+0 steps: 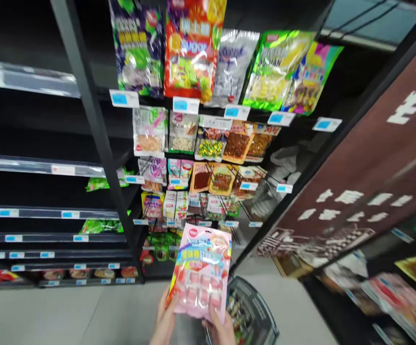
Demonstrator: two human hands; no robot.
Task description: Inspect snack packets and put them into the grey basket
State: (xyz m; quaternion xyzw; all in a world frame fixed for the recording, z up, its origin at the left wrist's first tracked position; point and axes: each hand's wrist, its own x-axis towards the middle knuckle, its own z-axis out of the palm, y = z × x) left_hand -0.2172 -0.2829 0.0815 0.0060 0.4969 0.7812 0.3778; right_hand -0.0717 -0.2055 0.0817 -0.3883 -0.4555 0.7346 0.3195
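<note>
A pink candy bag is held upright in front of me by its lower part, with pink and white pieces showing through its clear window. My left hand grips the lower left edge, thumb on the front. At the lower right corner, my right hand pinches the bag, its thumb also in front. The other fingers of both hands are largely hidden behind the packet. Beyond it hangs a rack of snack bags, among them a red and orange candy bag and a green durian bag.
Below right of the bag, a dark basket with goods inside stands on the grey floor. Dark shelves with price tags run along the left. A brown panel with white lettering and more packets lie to the right.
</note>
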